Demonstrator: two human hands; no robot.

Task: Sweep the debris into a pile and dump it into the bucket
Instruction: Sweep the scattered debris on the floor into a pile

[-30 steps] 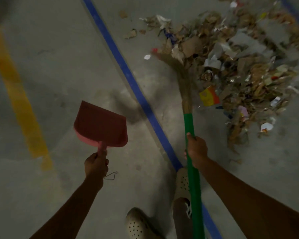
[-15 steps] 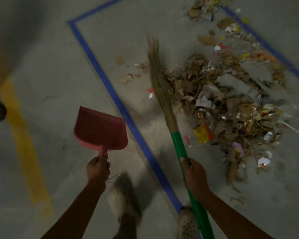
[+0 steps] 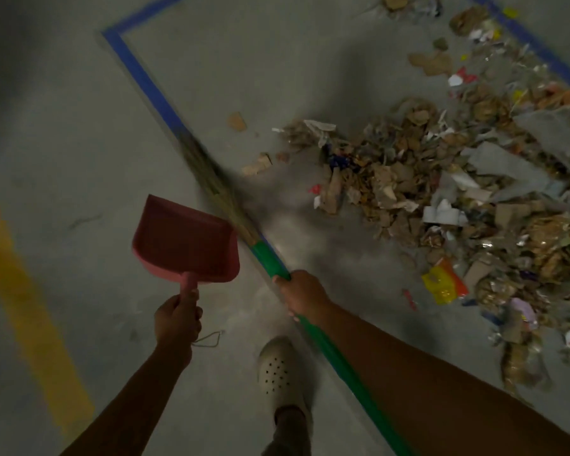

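Note:
A wide pile of debris (image 3: 441,199), brown cardboard scraps, paper and wrappers, covers the floor at the right. My right hand (image 3: 301,296) grips the green handle of a grass broom (image 3: 267,258). Its blurred bristles (image 3: 208,179) point up and left over the blue tape line, left of the pile. My left hand (image 3: 178,319) holds the handle of a red dustpan (image 3: 186,240), lifted off the floor, just left of the broom. No bucket is in view.
Blue tape (image 3: 145,80) outlines a rectangle on the grey concrete floor. A yellow painted stripe (image 3: 30,311) runs along the left. Loose scraps (image 3: 257,162) lie between the tape and the pile. My shoe (image 3: 280,370) stands at the bottom centre. A thin wire loop (image 3: 208,339) hangs below the dustpan handle.
The broom has swung left, from the pile's edge to over the blue tape line. The view has shifted, so the pile sits further right. The dustpan stays held in my left hand.

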